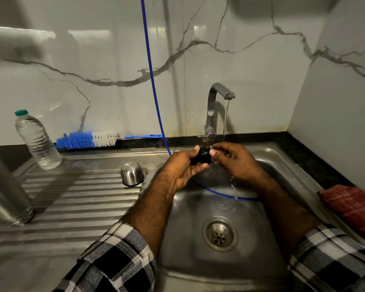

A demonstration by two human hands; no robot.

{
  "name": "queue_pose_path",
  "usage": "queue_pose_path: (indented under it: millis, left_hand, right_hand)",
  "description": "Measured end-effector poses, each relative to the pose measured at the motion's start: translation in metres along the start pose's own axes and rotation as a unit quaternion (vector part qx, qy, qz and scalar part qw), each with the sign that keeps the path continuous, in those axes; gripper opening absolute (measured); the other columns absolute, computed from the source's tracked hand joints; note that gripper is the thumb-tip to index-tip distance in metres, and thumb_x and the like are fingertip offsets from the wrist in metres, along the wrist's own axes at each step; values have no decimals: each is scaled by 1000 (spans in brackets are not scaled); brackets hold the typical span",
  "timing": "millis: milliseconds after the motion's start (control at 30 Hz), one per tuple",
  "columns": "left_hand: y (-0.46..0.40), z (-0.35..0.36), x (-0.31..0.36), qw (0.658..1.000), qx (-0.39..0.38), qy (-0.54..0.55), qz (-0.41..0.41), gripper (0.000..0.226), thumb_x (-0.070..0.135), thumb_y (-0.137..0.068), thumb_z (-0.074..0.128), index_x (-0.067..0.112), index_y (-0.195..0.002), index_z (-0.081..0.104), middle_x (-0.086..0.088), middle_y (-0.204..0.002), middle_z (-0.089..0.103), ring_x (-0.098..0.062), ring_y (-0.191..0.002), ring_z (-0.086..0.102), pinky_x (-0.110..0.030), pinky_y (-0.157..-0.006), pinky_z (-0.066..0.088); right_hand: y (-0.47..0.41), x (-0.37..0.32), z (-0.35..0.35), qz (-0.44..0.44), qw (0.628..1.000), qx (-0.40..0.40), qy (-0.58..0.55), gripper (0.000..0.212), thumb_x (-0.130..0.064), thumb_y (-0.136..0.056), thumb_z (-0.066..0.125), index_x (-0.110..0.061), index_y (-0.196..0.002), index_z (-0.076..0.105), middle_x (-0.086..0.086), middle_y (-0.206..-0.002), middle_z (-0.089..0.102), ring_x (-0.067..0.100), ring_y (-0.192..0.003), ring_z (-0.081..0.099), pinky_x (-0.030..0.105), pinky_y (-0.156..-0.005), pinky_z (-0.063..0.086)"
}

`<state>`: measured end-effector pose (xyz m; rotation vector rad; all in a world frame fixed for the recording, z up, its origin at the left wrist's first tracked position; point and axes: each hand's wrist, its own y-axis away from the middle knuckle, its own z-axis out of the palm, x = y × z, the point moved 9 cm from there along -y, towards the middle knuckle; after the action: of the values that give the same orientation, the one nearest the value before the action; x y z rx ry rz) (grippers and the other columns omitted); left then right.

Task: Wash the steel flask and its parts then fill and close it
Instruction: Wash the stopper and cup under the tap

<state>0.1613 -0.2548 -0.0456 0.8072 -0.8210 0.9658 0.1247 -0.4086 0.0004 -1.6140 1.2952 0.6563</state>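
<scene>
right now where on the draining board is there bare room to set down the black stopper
Bare ribs lie between the steel cup and the upturned steel flask, and along the near edge. The back is crowded: water bottle, bottle brush.

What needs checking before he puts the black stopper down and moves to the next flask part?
1. Tap running: ok, a thin stream falls.
2. Small black flask stopper under the stream: ok, left hand grips it, right hand fingers pinch its end.
3. Stopper rinsed clean: cannot tell.
4. Steel cup lid on the ribbed drainboard: ok, inverted.
5. Blue-and-white bottle brush reachable: ok, lies by the wall.
6. Steel flask body: ok, upside down at the left.
</scene>
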Motion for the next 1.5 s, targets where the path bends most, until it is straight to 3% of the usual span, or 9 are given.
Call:
queue_pose_path:
  millis: [67,167,300,467,667,867,1067,1367,1500]
  left_hand:
    - [1,7,4,999,-45,-18,26,18,10,-105,62,-3,-115,70,-23,-112,74,-29,-94,79,-34,-76,68]
    - [2,17,8,982,-76,-112,129,26,-2,-100,66,3,-124,71,-21,-123,72,-35,-111,74,-37,-83,67]
    - [-4,17,5,974,-9,-150,171,24,4,-102,66,-1,-125,69,-26,-123,71,-37,-107,75,-29,-76,66]
    - [-12,8,-8,996,22,-58,64,32,21,-108,60,-5,-127,67,-27,-120,73,-38,-99,79,-33,-74,66]
    - [-9,5,-5,994,26,-56,85,26,24,-105,65,1,-118,66,-28,-118,73,-36,-89,80,-30,-67,65]
    - [-5,13,-6,995,-27,-55,83,25,11,-101,69,6,-125,67,-27,-124,71,-39,-98,79,-35,-79,67]
    - [-10,14,-14,993,32,-81,78,32,1,-95,75,9,-124,64,-24,-110,76,-34,-89,81,-34,-70,67]
    - [-17,17,-27,995,14,-90,51,12,8,-99,72,4,-111,72,-23,-106,78,-33,-89,81,-30,-71,65]
    - [-15,19,-25,994,9,-90,58,19,-1,-94,74,2,-113,70,-26,-116,74,-35,-96,80,-33,-80,66]
  right_hand:
    - [-2,6,-3,28,998,31,-43,12,-34,-104,65,-28,-105,75,-8,-81,72,2,-68,63,23,-61,50]
    - [2,12,-6,96,989,77,-83,36,-49,-103,60,-19,-96,79,5,-80,75,23,-71,68,36,-67,52]
    - [9,24,-11,212,963,120,-111,41,-55,-101,61,-18,-95,77,8,-72,72,15,-57,58,27,-53,45]
    - [13,33,-13,231,934,90,-259,16,-14,-101,66,-3,-108,76,11,-76,72,11,-59,59,20,-51,51]
    - [14,39,-3,261,905,42,-333,23,-8,-93,74,7,-111,72,14,-81,73,13,-62,64,19,-54,58]
    - [11,39,-15,238,919,93,-299,14,-7,-97,70,-3,-111,72,14,-86,75,16,-64,68,23,-57,60]
    - [10,34,-25,195,955,113,-193,19,-25,-95,77,-13,-110,78,11,-98,80,18,-76,71,26,-65,63]
    - [8,45,-39,181,970,92,-135,36,2,-85,80,-21,-114,79,2,-106,81,22,-98,78,32,-80,64]
    - [8,39,-39,151,977,94,-118,27,-19,-86,85,-26,-112,80,-2,-101,82,14,-89,78,27,-73,62]
